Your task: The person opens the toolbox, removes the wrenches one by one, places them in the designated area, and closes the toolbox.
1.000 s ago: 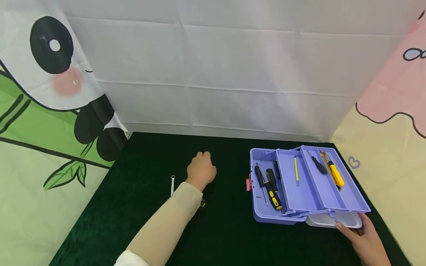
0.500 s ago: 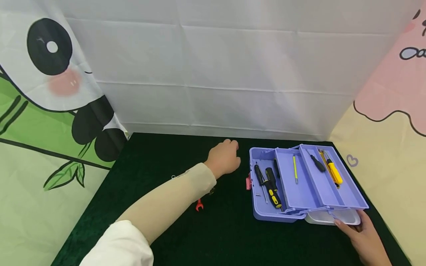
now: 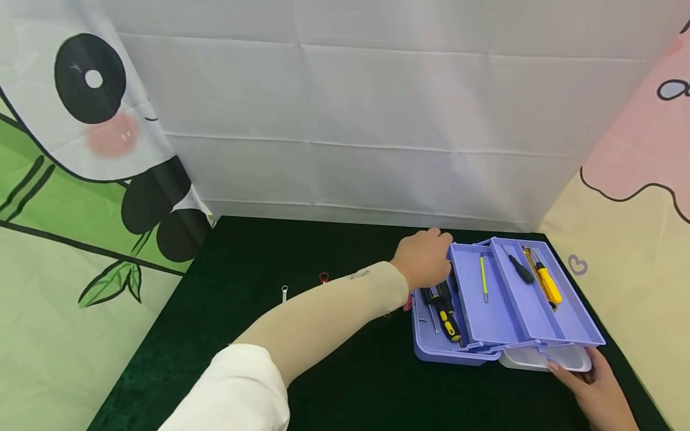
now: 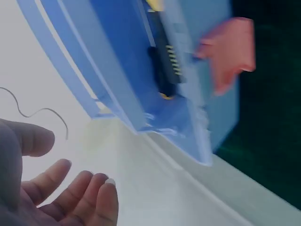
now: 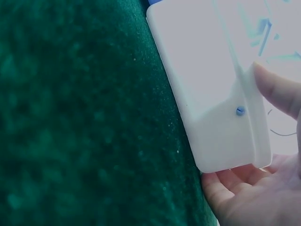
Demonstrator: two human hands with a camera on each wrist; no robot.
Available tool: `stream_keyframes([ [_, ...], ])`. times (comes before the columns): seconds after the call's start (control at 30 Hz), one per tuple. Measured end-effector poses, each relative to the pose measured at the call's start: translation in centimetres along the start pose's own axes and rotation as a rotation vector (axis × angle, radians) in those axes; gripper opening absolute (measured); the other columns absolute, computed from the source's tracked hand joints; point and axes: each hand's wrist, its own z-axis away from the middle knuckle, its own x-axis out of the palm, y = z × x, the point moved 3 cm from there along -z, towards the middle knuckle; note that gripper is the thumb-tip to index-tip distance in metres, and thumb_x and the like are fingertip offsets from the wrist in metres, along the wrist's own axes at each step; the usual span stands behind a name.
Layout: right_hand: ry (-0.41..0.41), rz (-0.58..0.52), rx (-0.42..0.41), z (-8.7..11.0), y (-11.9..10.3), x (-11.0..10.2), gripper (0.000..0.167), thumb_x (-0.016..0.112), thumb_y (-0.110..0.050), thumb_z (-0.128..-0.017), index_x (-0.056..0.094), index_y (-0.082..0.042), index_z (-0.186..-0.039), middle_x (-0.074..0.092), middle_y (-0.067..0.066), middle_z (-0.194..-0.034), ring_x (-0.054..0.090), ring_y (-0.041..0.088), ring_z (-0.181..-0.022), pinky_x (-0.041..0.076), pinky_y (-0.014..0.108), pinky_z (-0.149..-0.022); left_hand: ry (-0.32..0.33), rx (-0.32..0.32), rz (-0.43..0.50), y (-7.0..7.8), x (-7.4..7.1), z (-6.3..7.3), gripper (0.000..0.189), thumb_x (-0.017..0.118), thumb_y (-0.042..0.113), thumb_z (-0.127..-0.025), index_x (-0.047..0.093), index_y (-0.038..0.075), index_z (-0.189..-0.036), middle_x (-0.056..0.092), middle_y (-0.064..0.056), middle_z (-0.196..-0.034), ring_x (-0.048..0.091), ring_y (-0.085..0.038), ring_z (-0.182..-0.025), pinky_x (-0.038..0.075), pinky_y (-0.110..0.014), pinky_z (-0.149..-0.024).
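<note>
My left hand (image 3: 426, 258) is over the far left corner of a lilac toolbox (image 3: 458, 360), covering part of it. In the left wrist view its fingers (image 4: 107, 202) are loosely bent with nothing between them, apart from the box. My right hand (image 3: 606, 392) holds the box's white lid (image 3: 520, 363) at its near right corner; in the right wrist view the thumb lies on the rim and the fingers are underneath. A black-and-yellow screwdriver (image 3: 449, 323) lies in the bottom compartment. The raised trays carry a thin yellow tool (image 3: 483, 278), a black screwdriver (image 3: 520, 271) and a yellow-handled tool (image 3: 548, 286).
Left of the box, the ring ends of a silver wrench (image 3: 284, 291) and a red wrench (image 3: 324, 278) show past my left forearm. A red latch (image 4: 231, 52) sticks out from the box's side. White cloth (image 3: 377, 120) stands behind the dark green table (image 3: 259, 251).
My left hand has swept right across the table to the toolbox's far left corner. The red wrench's ring end now shows behind the forearm. My right hand stays on the lid.
</note>
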Motion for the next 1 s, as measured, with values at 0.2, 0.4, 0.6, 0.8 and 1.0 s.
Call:
stream_keyframes([
  [0.2,-0.002,0.006,-0.022,-0.1,-0.1,0.1,0.094,0.066,-0.032,-0.103,0.003,0.000,-0.163,0.032,0.034,-0.152,0.046,-0.019,-0.099,0.046,0.004,-0.078,-0.049,0.109,-0.035,3.7,-0.8,-1.8,0.049,0.053,0.037,-0.105,0.047,0.027,-0.153,0.053,0.007,-0.141,0.055,-0.009,-0.118,0.054,-0.027,-0.088],
  [0.4,0.006,0.048,0.008,-0.1,0.1,-0.2,0.094,0.067,-0.035,-0.102,0.005,0.005,-0.161,0.034,0.036,-0.150,0.047,-0.017,-0.095,0.045,0.005,-0.074,-0.101,0.114,-0.056,6.9,-1.4,-3.6,0.055,0.052,0.045,-0.105,0.038,0.036,-0.158,0.042,0.014,-0.155,0.046,-0.007,-0.134,0.047,-0.028,-0.104],
  [0.6,0.007,0.062,0.022,0.0,0.1,-0.5,0.093,0.067,-0.035,-0.102,0.007,0.008,-0.160,0.036,0.036,-0.149,0.050,-0.016,-0.094,0.047,0.007,-0.072,-0.112,0.094,-0.080,9.6,-1.1,-4.5,0.054,0.051,0.051,-0.104,0.039,0.042,-0.156,0.043,0.019,-0.151,0.046,-0.005,-0.131,0.042,-0.028,-0.108],
  [0.8,-0.003,0.072,0.030,0.0,0.2,-0.6,0.096,0.066,-0.039,-0.102,0.005,0.007,-0.160,0.035,0.036,-0.149,0.050,-0.015,-0.093,0.048,0.008,-0.073,-0.117,0.133,-0.095,11.9,-0.9,-5.1,0.049,0.052,0.049,-0.103,0.045,0.046,-0.152,0.048,0.021,-0.146,0.050,-0.004,-0.126,0.040,-0.028,-0.110],
  [1.0,-0.020,0.060,0.063,-0.2,0.4,-0.5,0.100,0.066,-0.043,-0.101,0.001,0.005,-0.161,0.030,0.036,-0.153,0.045,-0.019,-0.095,0.046,0.006,-0.074,-0.150,0.181,-0.117,13.5,0.2,-5.6,0.048,0.054,0.050,-0.101,0.048,0.049,-0.148,0.050,0.024,-0.141,0.049,-0.002,-0.122,0.040,-0.027,-0.109],
])
